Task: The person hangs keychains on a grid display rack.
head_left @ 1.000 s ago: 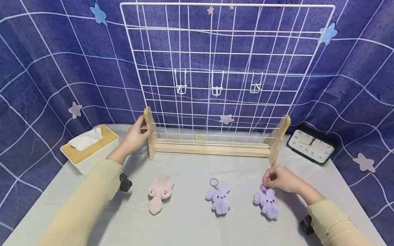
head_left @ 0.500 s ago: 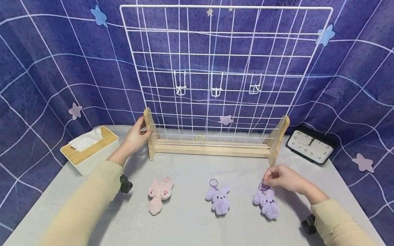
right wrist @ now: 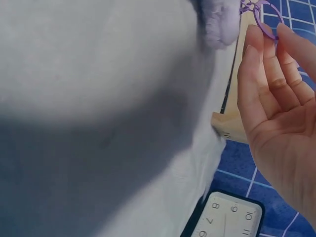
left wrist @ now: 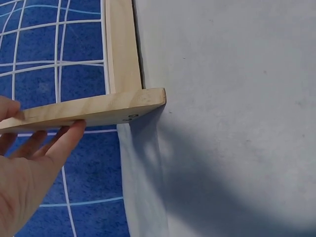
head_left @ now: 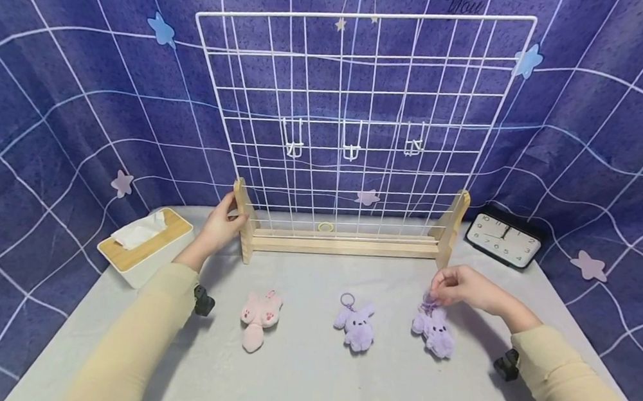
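On a pale cloth-covered table (head_left: 303, 386) before a dark-blue starry curtain (head_left: 599, 150), a tissue box (head_left: 174, 225) with a wooden top stood at far left. Beside it, a person's left hand (head_left: 223, 224) gripped the wooden upright (left wrist: 108, 104) of a rack, thumb on one face and fingers on the other. A pink plush (head_left: 258, 318) lay in front, near that end. At center rose the rack's white wire grid (head_left: 372, 91), three white hooks (head_left: 351, 153) in a row across it, a wooden base bar (head_left: 346, 247) beneath. Before the bar, a purple plush (head_left: 357, 328) with a key ring (head_left: 347, 300) lay apart from both hands. Farther right, a second purple plush (head_left: 434, 334) lay on the table near the rack's right end, its purple ring (right wrist: 258, 20) pinched between the thumb and fingertips of the right hand (head_left: 461, 286). A black-framed clock (head_left: 502, 238) leaned back at far right, beyond the rack.
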Motion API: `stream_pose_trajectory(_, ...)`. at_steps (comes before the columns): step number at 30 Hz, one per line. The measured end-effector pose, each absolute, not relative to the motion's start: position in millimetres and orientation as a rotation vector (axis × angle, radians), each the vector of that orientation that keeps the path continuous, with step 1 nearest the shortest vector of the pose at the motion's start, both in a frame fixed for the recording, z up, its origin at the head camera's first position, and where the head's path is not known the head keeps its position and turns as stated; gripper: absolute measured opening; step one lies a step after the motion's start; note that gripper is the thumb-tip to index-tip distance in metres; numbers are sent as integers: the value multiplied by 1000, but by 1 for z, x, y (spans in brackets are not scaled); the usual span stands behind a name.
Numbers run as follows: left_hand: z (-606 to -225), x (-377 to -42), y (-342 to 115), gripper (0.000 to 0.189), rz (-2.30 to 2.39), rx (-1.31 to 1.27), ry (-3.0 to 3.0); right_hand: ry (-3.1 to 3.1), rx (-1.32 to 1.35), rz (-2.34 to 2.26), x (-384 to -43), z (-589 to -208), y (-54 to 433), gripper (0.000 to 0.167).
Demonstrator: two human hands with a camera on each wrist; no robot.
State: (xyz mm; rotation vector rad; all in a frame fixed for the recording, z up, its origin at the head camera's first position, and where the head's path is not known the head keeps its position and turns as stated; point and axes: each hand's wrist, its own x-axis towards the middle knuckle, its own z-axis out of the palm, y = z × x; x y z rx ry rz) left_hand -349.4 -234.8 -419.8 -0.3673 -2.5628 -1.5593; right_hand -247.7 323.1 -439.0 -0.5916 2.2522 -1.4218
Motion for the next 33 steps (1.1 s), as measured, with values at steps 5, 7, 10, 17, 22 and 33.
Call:
stream_pose_trajectory(5,-423,-352,-237,63,-1758,-310,-2508,2282,-611,-1414,-248,-431,322,12)
stream_pose_trajectory(7,-424,-353,-237,63,-1847,-276,-2479,2291,-619,-1418,-247,-428,322,12)
stream_pose_trajectory(10,-426,-354,-237,64,-1961,-227,-2441,2301,-624,-1430,-247,-425,322,13)
stream_pose_trajectory(17,-429,-352,-237,66,-2088,-174,-2365,2332,-681,-1431,-251,-414,322,12)
stream_pose_trajectory(22,-429,-352,-238,67,-2137,-152,-2348,2368,-691,-1424,-253,-400,317,10)
stream_pose_trajectory(33,-419,-345,-237,69,-2291,-105,-2275,2399,-722,-1518,-259,-363,305,12)
